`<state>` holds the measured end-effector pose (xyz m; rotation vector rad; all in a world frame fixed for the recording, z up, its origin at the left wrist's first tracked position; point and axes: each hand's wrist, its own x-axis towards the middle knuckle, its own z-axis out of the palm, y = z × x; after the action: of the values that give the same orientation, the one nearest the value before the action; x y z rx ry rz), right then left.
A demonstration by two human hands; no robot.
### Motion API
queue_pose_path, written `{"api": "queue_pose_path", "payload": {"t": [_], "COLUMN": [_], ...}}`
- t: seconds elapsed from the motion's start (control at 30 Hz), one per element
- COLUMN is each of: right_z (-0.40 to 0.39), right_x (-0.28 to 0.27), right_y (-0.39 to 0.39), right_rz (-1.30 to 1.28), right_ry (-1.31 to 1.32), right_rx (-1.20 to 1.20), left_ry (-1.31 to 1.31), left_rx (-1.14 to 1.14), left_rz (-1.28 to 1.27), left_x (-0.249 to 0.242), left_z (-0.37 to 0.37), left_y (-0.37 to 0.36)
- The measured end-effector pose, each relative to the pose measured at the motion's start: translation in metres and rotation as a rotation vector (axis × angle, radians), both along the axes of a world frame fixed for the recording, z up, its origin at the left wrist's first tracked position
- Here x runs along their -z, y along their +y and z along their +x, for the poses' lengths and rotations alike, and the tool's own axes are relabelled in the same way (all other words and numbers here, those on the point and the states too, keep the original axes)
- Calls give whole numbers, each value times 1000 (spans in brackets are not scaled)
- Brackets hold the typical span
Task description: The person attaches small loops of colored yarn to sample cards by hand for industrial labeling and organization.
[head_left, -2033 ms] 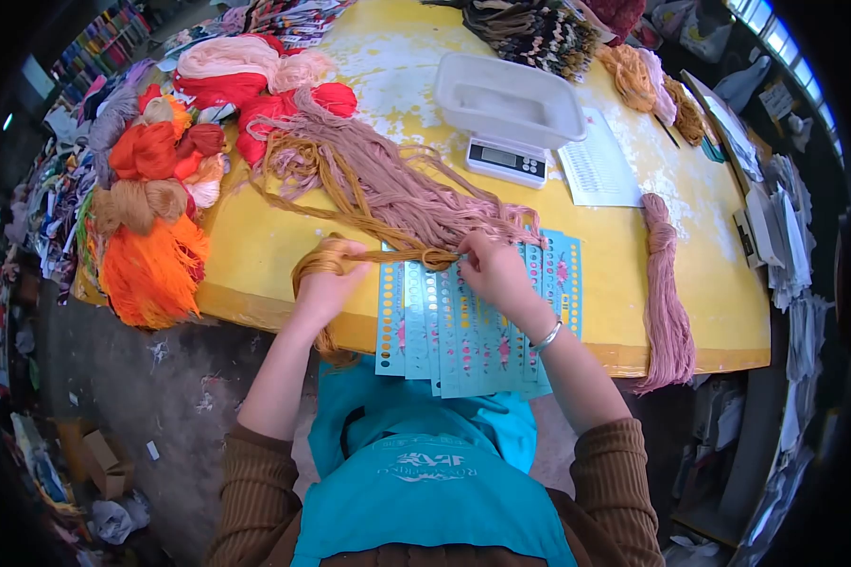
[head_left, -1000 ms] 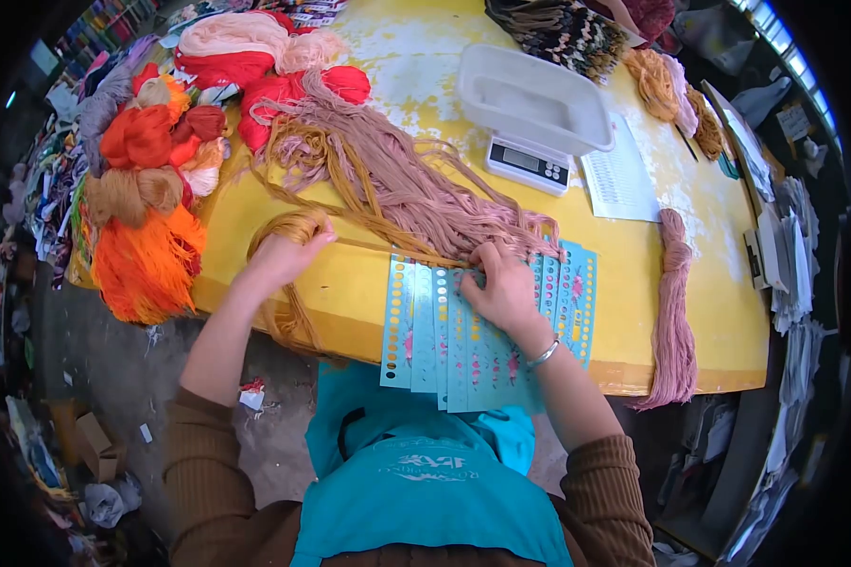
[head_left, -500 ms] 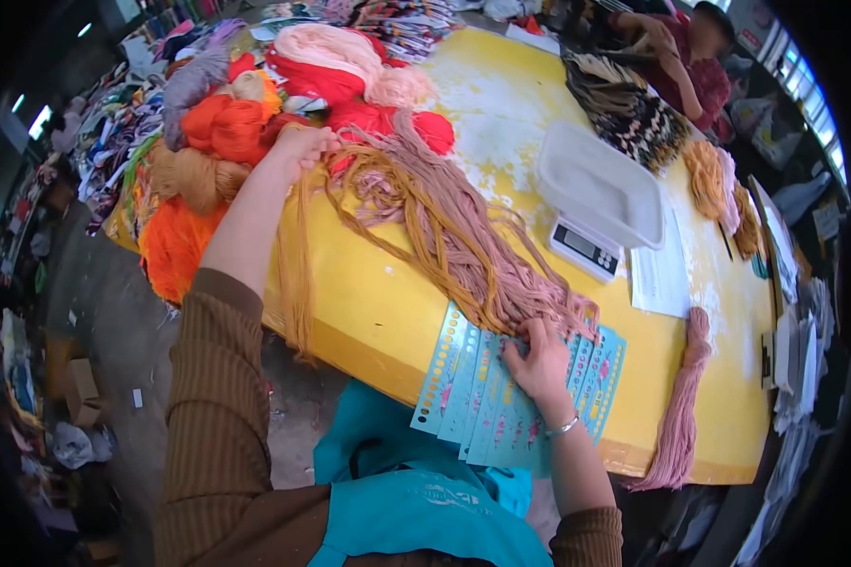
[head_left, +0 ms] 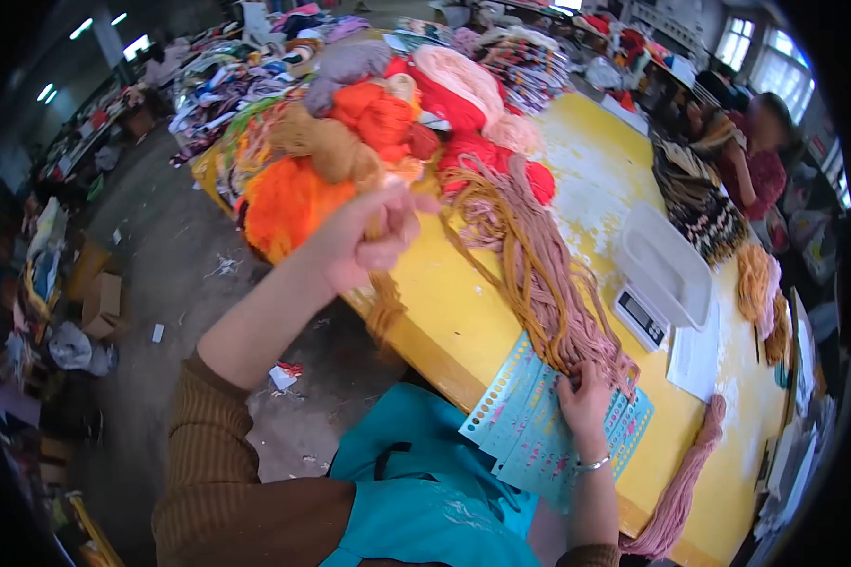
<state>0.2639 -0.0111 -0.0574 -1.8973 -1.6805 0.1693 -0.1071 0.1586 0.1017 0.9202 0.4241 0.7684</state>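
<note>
My left hand [head_left: 380, 236] is raised over the table's near left edge, its fingers curled round strands of mustard yarn [head_left: 384, 307] that hang below it, blurred. My right hand [head_left: 586, 392] rests at the lower ends of a long bundle of dusty-pink yarn [head_left: 577, 302], thumb and fingers bent against the strands. More mustard yarn [head_left: 515, 250] lies along that bundle. Under my right hand are several overlapping turquoise cards [head_left: 515, 402] with rows of holes and pink printed motifs, partly hidden by the hand and yarn.
Orange [head_left: 288, 208], red and grey yarn heaps fill the table's far left. A scale [head_left: 641, 317] with a white plastic tray [head_left: 667, 265] stands right of the bundle, beside a paper sheet [head_left: 695, 364]. A pink skein [head_left: 681, 482] lies at the near right. Another person [head_left: 761, 156] sits beyond.
My left hand has come away from the yarn heap toward the table's near edge, with the mustard strands swinging below it. My right hand stays at the cards. The view has turned.
</note>
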Motion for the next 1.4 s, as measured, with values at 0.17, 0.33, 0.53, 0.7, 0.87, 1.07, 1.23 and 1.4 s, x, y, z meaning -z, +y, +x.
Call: {"api": "queue_pose_path", "payload": {"t": [0.17,0.33,0.53,0.7,0.87,1.07,1.23,1.4], "right_z": [-75,-183,-196,-173,-155,-134,-149,-154], "right_x": [-66,-94,-67,-75,-69,-67,-72,-66], "right_y": [1,13,36,54,50,18,-10,-31], "right_rz": [-40,-195,-275,-249,-115,-86,14,58], "right_ry": [420,906,1181,906,744,809,1242,1474], "right_rx": [-265,-842,-700,-600,-551,-230,-129,-10], "left_ry": [249,155,150,165,144,-33,-129,-102], "left_rx": [191,384,168,79,403,-34,55,24], "left_rz": [-220,-324,-428,-401,-222,-228,-146,-172], "left_x": [3,27,30,54,78,75,78,89], "left_z": [3,27,-3,-4,7,43,69,88], "left_y": [-96,-160,-168,-151,-140,-133,-138,-144]}}
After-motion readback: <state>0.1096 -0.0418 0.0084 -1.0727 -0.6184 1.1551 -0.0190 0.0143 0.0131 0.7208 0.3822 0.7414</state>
